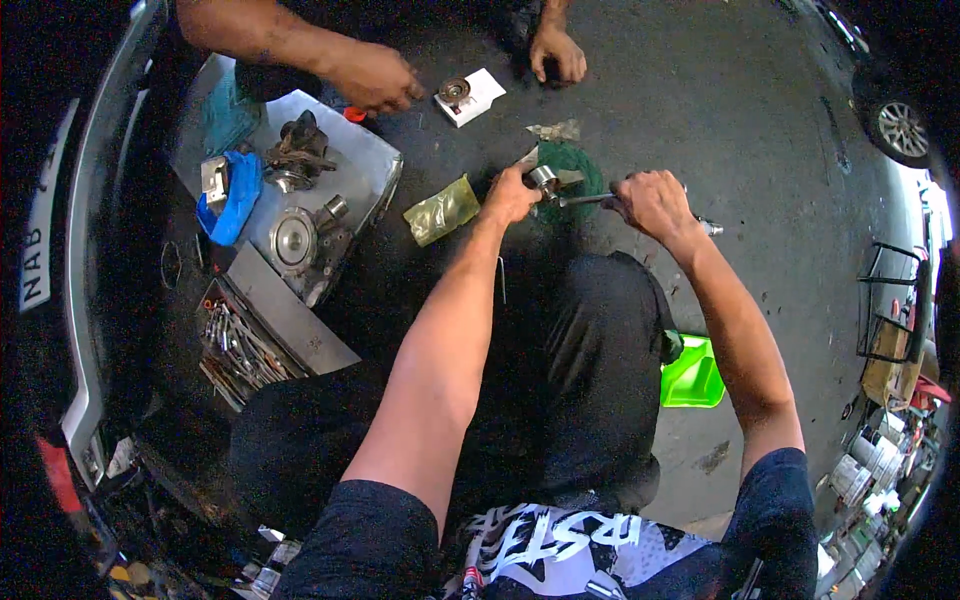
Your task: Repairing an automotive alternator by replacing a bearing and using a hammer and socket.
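Observation:
Out in front of me, my left hand is closed around a shiny round metal part. My right hand grips a slim metal hand tool, whose exact kind I cannot make out. The tool's tip meets or nearly meets the lower side of the metal part. Beneath both lies a dark green patch of sheet or cloth on the floor. To the left of my left hand rests a yellowish clear plastic bag. A shiny metal piece shows just beyond my right wrist.
Another person's hands reach in at the far side, near a white box bearing a round metal part. At left, a metal tray holds machine parts, beside an open toolbox. A bright green tray sits right of my knee.

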{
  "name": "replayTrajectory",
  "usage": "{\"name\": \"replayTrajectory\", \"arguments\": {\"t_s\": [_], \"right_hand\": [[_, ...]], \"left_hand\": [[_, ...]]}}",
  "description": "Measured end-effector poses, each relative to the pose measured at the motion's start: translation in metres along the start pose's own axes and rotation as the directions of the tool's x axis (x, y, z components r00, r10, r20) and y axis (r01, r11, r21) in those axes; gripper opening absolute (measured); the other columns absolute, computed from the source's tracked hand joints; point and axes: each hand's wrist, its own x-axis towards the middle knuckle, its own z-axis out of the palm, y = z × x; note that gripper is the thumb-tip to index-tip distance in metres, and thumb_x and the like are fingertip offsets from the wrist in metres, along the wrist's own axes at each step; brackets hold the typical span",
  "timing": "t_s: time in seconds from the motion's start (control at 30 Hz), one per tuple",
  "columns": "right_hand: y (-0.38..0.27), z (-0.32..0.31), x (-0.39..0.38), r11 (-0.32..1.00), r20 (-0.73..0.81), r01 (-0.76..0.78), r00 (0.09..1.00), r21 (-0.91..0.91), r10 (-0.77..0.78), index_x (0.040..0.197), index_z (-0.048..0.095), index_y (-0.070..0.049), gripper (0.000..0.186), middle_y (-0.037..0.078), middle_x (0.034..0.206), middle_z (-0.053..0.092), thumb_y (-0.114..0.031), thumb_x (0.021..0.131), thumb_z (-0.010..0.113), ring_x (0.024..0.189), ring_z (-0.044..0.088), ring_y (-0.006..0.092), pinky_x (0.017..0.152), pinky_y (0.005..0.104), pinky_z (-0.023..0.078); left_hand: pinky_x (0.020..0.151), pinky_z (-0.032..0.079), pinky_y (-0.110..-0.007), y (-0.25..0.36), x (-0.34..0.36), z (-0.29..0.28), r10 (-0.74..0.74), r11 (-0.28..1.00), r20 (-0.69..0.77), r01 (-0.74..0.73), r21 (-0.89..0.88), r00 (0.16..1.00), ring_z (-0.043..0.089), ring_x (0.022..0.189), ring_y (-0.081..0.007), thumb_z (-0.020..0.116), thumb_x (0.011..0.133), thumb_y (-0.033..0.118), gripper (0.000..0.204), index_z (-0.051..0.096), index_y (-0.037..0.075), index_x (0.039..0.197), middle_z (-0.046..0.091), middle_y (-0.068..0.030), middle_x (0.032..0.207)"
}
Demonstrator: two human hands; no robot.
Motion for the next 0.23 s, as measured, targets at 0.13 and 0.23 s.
{"name": "replayTrajectory", "arguments": {"t_s": [0.13,0.23], "right_hand": [[0.000,0.004,0.001,1.000,-0.227,0.000,0.974,0.010,0.003,0.073,0.063,-0.012,0.013,0.013,0.065,0.060,-0.016,0.080,0.053,0.067,0.063,0.0311,0.065,0.0428,0.049],[-0.001,-0.024,0.005,0.988,0.294,-0.150,0.944,-0.021,0.149,0.089,0.066,-0.014,0.018,0.012,0.093,0.065,-0.017,0.072,0.069,0.085,0.065,0.0314,0.065,0.0456,0.049]], "left_hand": [[0.087,0.047,-0.038,-0.002,0.004,0.001,0.019,0.999,-0.009,-0.019,-0.027,1.000,0.063,0.097,-0.0303,0.069,0.069,0.017,0.055,0.056,0.001,0.120,0.065,-0.0203,0.106],[0.088,0.046,-0.036,0.001,0.003,-0.002,-0.031,0.998,0.046,0.033,-0.044,0.998,0.063,0.096,-0.0283,0.068,0.069,0.015,0.056,0.055,-0.002,0.121,0.065,-0.0211,0.105]]}}
